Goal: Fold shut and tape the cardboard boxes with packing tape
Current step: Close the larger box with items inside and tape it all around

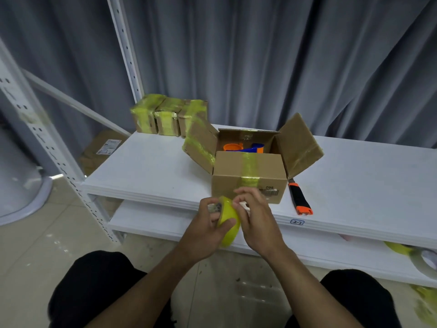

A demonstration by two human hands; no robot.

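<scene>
Both hands are on the roll of yellow packing tape [229, 222], held up just in front of the shelf edge. The left hand [208, 224] grips it with the thumb pressed across the outer band and the fingers hooked into the core. The right hand [256, 217] curls its fingertips onto the upper rim of the roll from the other side. Whether they have caught a loose end of tape I cannot tell.

Just beyond the hands, the open cardboard box [236, 183] sits on the white shelf [146, 166]. Its left and right flaps stand out to the sides, and its near flap is folded in over the opening. A strip of yellow tape runs across that flap and down the front face. Inside, an orange item [233, 146] and a blue item [250, 149] show through the gap.

At the back left of the shelf, three small taped boxes [165, 117] stand touching in a row. An orange and black utility knife [299, 197] lies just to the right of the open box. More tape rolls [402, 248] rest on the lower shelf at the right. A grey curtain [260, 55] hangs behind.
</scene>
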